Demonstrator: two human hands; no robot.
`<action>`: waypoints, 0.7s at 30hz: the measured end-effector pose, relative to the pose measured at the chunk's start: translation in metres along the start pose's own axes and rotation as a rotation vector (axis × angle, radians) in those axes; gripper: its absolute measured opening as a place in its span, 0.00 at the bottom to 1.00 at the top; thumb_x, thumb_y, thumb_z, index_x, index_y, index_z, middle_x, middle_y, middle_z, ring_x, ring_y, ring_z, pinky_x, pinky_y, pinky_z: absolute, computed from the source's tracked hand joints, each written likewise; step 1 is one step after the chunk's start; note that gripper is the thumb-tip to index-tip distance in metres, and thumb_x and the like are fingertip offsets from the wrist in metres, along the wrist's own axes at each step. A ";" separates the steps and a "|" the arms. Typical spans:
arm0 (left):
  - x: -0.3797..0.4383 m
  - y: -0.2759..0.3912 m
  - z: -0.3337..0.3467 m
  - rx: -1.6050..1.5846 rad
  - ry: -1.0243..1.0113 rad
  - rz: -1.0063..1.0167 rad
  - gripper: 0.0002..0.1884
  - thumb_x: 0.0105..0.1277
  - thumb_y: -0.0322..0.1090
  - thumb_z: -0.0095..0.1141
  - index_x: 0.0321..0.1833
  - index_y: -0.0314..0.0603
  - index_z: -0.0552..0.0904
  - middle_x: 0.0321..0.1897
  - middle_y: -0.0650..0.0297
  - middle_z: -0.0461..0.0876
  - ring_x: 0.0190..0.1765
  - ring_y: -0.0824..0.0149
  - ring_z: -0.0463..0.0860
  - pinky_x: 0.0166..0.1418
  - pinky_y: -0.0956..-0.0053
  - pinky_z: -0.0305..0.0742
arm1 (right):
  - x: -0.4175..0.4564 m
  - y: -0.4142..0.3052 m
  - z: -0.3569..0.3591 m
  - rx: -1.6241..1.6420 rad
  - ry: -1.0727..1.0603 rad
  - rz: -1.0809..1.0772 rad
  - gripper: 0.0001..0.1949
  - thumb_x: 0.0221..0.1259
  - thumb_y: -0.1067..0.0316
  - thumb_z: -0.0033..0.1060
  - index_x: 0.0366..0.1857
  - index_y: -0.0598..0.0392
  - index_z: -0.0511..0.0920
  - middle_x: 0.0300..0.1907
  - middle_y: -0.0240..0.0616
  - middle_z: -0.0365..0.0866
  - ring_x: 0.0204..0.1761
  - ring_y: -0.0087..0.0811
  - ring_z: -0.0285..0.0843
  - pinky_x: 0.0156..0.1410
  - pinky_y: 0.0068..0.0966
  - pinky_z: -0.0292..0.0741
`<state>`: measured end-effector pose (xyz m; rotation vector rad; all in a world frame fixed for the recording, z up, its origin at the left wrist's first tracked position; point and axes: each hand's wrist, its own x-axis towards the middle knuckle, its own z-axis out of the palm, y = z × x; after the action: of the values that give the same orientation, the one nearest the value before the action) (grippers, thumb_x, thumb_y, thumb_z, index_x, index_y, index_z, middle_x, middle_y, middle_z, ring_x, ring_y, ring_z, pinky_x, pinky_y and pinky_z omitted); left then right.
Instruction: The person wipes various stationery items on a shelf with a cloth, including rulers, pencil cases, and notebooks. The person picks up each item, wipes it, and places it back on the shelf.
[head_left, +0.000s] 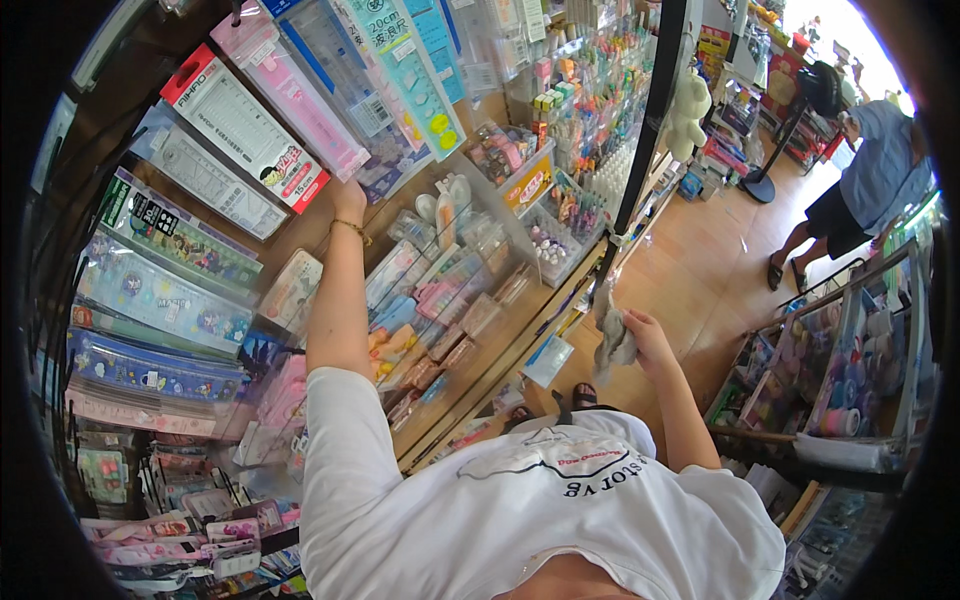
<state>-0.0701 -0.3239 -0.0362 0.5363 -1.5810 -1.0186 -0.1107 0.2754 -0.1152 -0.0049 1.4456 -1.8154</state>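
My left hand (348, 198) reaches in among rulers hanging in packets on the display wall. Its fingers are hidden behind the lower end of a pink packaged ruler (300, 97), so whether they grip anything does not show. Just left of the wrist hangs a red and white ruler packet (244, 131), and a clear packaged ruler set (214, 172) is beyond it. To the right are a blue-edged packet (337, 82) and a teal wavy ruler packet (420, 82). Over by the shelf's end, my right hand (646, 339) holds a crumpled grey cloth (616, 334), which dangles from the fingers.
Below my left arm, a shelf with clear dividers holds small boxed goods (442, 300). A black post (651, 112) with a white plush toy (688, 116) stands at its end. A person (862, 187) stands in the aisle. At right is a rack (832, 360) of tapes.
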 end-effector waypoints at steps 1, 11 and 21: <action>-0.018 0.019 0.022 -0.054 0.005 0.009 0.14 0.69 0.32 0.46 0.52 0.28 0.74 0.51 0.57 0.76 0.52 0.66 0.74 0.57 0.72 0.67 | 0.000 0.000 0.000 0.016 0.011 -0.004 0.13 0.70 0.64 0.45 0.46 0.62 0.76 0.39 0.34 0.81 0.38 0.24 0.78 0.46 0.21 0.74; -0.063 0.123 -0.030 -0.261 0.103 0.008 0.07 0.62 0.26 0.58 0.41 0.36 0.76 0.39 0.65 0.76 0.43 0.72 0.74 0.47 0.75 0.68 | 0.007 0.007 0.002 -0.008 -0.041 0.006 0.12 0.69 0.64 0.47 0.45 0.60 0.78 0.39 0.31 0.81 0.40 0.22 0.77 0.47 0.20 0.72; -0.073 0.100 -0.103 -0.020 -0.033 0.017 0.25 0.62 0.29 0.60 0.59 0.25 0.66 0.57 0.55 0.73 0.55 0.65 0.72 0.62 0.71 0.64 | 0.018 0.009 0.012 -0.039 -0.126 0.047 0.11 0.69 0.63 0.47 0.42 0.59 0.77 0.36 0.30 0.80 0.36 0.22 0.77 0.45 0.20 0.73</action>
<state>0.0651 -0.2474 0.0068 0.4933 -1.6004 -1.0344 -0.1126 0.2548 -0.1268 -0.1024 1.3811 -1.7181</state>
